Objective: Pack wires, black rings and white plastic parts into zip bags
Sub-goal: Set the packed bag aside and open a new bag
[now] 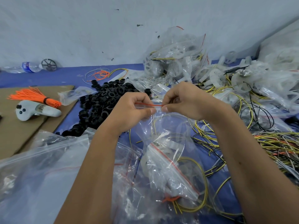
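Grey controller (38,110) and orange tie bundle (34,97) on cardboard (14,135); water bottle (24,67) by wall

small packing workshop; piled black rings (103,101), loose wires (275,143)

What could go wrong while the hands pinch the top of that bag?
1. Both the left hand and right hand pinch only the zip bag's top edge; it might slip, or seal unevenly.
2. The loose yellow wires lying beside it could snag the hanging bag.
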Action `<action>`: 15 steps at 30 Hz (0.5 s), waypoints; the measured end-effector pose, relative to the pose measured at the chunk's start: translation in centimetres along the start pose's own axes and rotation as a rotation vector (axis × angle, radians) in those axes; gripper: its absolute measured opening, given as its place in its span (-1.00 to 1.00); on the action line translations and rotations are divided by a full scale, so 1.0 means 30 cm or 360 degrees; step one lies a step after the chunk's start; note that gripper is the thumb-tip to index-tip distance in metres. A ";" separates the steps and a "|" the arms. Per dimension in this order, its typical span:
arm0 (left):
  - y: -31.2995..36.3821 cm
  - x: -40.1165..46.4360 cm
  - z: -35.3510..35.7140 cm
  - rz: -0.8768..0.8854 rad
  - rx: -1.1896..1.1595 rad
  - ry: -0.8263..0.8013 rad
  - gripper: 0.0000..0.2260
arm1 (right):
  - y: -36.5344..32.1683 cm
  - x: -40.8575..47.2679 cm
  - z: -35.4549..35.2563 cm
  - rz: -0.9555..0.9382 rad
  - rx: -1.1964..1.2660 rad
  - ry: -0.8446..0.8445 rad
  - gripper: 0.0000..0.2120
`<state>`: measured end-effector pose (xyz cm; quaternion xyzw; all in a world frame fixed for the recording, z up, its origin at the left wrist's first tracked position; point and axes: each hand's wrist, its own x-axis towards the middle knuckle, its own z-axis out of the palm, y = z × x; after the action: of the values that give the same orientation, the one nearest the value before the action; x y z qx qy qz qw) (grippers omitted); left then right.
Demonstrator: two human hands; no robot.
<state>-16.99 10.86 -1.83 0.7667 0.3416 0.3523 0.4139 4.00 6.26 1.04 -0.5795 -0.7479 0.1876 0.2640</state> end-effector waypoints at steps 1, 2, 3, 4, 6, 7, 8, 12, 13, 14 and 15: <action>0.002 0.001 0.000 -0.0001 -0.0003 -0.0002 -0.87 | 0.000 0.001 0.002 0.0000 0.0003 0.0006 -0.94; 0.003 0.001 0.000 -0.0002 -0.0006 0.0001 -0.86 | -0.001 0.003 0.004 0.0000 0.0011 0.0012 -0.94; 0.004 0.002 -0.002 -0.0005 -0.0005 0.0008 -0.86 | -0.002 0.005 0.005 0.0001 0.0016 0.0016 -0.94; 0.002 0.002 -0.004 -0.0008 0.0003 0.0013 -0.87 | 0.000 0.005 0.005 0.0008 0.0013 0.0011 -0.94; -0.005 0.002 -0.009 -0.0009 0.0043 0.0020 -0.90 | 0.011 0.002 0.003 0.0034 -0.0037 -0.0023 -0.94; -0.008 0.002 -0.010 -0.0009 0.0057 0.0026 -0.90 | 0.018 -0.002 0.000 0.0045 -0.0054 -0.0033 -0.93; -0.010 0.002 -0.010 -0.0008 0.0062 0.0032 -0.90 | 0.024 -0.007 -0.004 0.0044 -0.0049 -0.0028 -0.93; -0.015 0.009 -0.013 0.0009 0.0049 0.0029 -0.88 | 0.033 -0.011 -0.011 -0.0022 -0.0019 0.0031 -0.94; -0.017 0.009 -0.016 0.0010 0.0039 0.0034 -0.87 | 0.034 -0.010 -0.014 -0.0026 -0.0007 0.0052 -0.93; -0.019 0.009 -0.020 0.0010 0.0034 0.0041 -0.87 | 0.036 -0.010 -0.017 -0.0014 0.0008 0.0064 -0.93; -0.022 0.008 -0.023 0.0010 0.0036 0.0051 -0.87 | 0.042 -0.011 -0.021 0.0008 0.0013 0.0069 -0.94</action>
<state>-17.59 11.61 -2.04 0.7667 0.3497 0.3621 0.3984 5.42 6.24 0.75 -0.5842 -0.7397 0.1788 0.2820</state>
